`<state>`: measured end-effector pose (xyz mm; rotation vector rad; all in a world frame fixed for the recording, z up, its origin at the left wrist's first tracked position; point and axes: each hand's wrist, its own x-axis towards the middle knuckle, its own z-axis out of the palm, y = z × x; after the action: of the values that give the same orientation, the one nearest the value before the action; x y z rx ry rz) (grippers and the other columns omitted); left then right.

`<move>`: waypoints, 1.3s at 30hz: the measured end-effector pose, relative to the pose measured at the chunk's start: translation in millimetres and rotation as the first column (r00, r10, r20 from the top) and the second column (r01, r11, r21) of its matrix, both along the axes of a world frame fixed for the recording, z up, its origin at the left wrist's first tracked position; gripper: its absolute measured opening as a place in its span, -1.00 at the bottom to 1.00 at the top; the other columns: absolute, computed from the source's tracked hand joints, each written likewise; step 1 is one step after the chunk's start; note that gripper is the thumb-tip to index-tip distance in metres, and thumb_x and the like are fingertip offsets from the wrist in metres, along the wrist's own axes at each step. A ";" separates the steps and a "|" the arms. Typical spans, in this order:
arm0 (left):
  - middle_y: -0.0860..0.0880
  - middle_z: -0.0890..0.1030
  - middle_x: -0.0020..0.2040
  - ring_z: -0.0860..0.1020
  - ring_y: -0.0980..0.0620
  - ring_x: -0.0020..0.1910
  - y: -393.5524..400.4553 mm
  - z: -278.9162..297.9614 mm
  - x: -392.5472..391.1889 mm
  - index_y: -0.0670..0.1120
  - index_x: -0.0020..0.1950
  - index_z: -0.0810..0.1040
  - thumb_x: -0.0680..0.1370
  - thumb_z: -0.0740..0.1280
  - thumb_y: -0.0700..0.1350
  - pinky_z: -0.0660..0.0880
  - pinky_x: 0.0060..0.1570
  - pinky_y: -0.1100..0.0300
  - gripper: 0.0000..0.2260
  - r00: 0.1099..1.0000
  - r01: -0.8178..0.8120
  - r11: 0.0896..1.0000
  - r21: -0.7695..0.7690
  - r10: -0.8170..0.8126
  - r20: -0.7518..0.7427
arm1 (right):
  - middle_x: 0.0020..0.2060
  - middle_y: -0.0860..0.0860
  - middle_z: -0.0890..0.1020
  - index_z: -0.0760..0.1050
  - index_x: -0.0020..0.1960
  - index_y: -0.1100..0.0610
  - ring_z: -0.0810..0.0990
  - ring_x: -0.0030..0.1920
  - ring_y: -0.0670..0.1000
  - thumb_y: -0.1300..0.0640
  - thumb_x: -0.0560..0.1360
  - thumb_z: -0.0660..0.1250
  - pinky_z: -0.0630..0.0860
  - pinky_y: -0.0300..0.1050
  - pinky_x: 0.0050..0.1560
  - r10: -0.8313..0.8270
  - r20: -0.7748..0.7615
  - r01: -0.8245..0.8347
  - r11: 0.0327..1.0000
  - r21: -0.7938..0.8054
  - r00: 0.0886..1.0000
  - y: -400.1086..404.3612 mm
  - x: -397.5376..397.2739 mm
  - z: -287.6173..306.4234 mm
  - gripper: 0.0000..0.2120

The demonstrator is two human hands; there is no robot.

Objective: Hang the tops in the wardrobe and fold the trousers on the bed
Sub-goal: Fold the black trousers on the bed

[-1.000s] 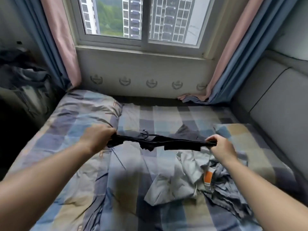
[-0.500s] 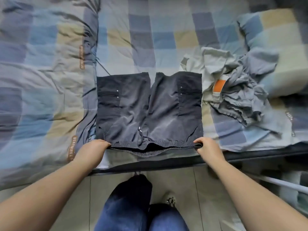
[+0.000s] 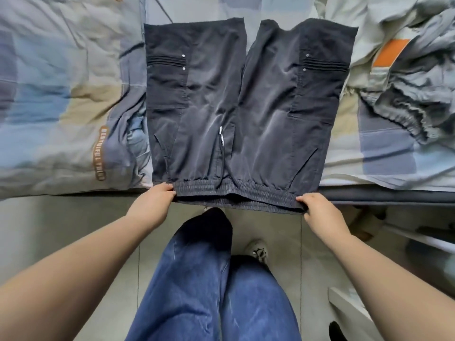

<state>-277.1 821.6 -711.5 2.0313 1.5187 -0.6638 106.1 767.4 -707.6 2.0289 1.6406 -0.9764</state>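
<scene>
Dark grey shorts [image 3: 246, 99] lie spread flat on the checked bed [image 3: 61, 99], legs pointing away from me, the elastic waistband hanging just over the near bed edge. My left hand [image 3: 155, 205] pinches the waistband's left corner. My right hand [image 3: 320, 212] pinches its right corner. A crumpled pale grey-green garment with an orange patch [image 3: 403, 70] is heaped on the bed to the right of the shorts.
A thick checked duvet [image 3: 49, 45] is bunched on the left of the bed. My legs in blue jeans [image 3: 209, 279] stand on the tiled floor [image 3: 61, 230] against the bed's dark edge [image 3: 384, 195]. A white object [image 3: 349, 306] sits low right.
The shorts went from being stretched in the air above the bed to lying flat on it. Since then they have been pulled nearer, the waistband now over the bed edge.
</scene>
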 end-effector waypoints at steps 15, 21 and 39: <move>-0.04 0.52 0.32 0.49 -0.02 0.27 40.2 -26.7 -33.9 -0.05 0.35 0.46 0.57 0.27 -0.12 0.42 0.22 0.11 -0.66 0.741 -0.645 0.738 -0.200 0.667 0.071 | 0.20 0.08 0.49 0.39 0.32 0.08 0.49 0.16 0.16 0.10 0.59 0.16 0.46 0.01 0.03 0.466 -0.101 -0.474 0.878 -0.072 0.879 188.6 -179.4 -17.5 -0.69; -0.04 0.44 0.37 0.40 -0.02 0.35 83.7 -66.0 -40.8 0.00 0.44 0.34 0.57 0.31 -0.08 0.38 0.32 0.01 -0.56 0.568 -0.755 0.613 -0.232 0.788 0.236 | 0.29 0.11 0.43 0.25 0.43 0.08 0.43 0.24 0.19 0.10 0.59 0.14 0.39 0.03 -0.03 0.575 -0.114 -0.572 0.818 0.058 0.810 289.9 -283.7 -53.4 -0.59; -0.05 0.36 0.32 0.33 0.03 0.36 100.1 -108.0 -48.0 0.19 0.44 0.33 0.57 0.32 -0.04 0.30 0.35 0.20 -0.55 0.426 -0.765 0.565 -0.309 0.804 0.416 | 0.02 0.10 0.59 0.45 0.15 0.14 0.56 0.04 0.19 -0.21 0.57 0.10 0.27 -0.05 -0.25 0.675 0.047 -0.661 0.704 0.259 0.737 383.9 -370.4 -131.3 -0.55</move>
<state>-325.1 921.7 -819.5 1.0304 1.7915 0.2225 -264.3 1151.3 -838.9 1.3162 2.3848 -0.5567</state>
